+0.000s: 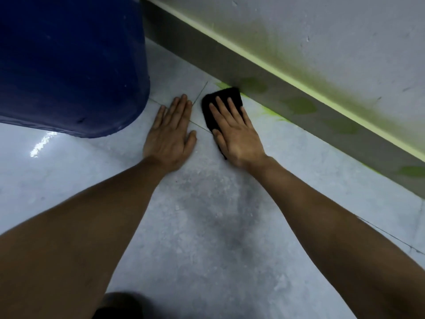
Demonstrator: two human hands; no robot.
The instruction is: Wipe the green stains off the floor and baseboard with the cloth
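A black cloth [224, 97] lies flat on the pale tiled floor [207, 215], its far corner touching the grey baseboard [287, 88]. My right hand [236, 132] presses on it, palm down, fingers spread. My left hand [171, 134] rests flat on the bare floor just to the left, holding nothing. Bright green stains [266, 110] streak the floor along the baseboard to the right of the cloth. Duller green blotches [302, 105] sit on the baseboard itself.
A large dark blue barrel [69, 65] stands on the floor at the upper left, close to my left hand. The white wall [333, 42] above the baseboard carries a greenish haze. A dark object [119, 305] shows at the bottom edge.
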